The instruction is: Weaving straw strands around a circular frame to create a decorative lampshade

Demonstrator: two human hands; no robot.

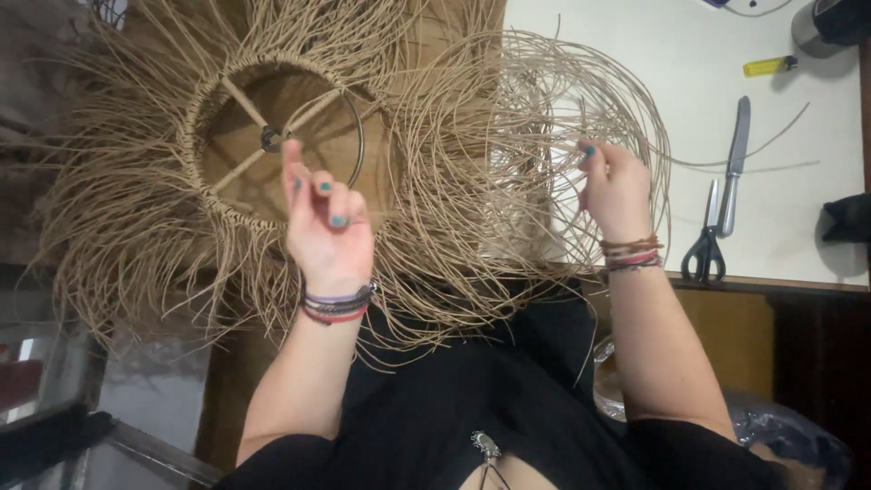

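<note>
— Starting at the left, what's she got?

— A woven fibre shade point(272, 136), built on a round metal ring with spokes point(281, 136), held in front of her off the table's left edge. Loose tan strands point(127, 227) fan out all round it. The left hand point(327, 227) is at the ring's lower rim, fingers loosely curled and pinching thin strands, as far as I can tell.

— And further right?

— The right hand point(617, 186) is up in the springy looped strands point(544, 118) over the white table point(798, 218), fingertips pinched on one or two.

— How would it handle?

— Light, I'd judge, but bulky. The strands look wiry and easily kinked; the ring is the stiff part, so that is where to grip.

— Anything else?

— Scissors point(706, 240), a flat metal blade point(735, 163) and a yellow lighter point(769, 65) near the table's right edge.
</note>
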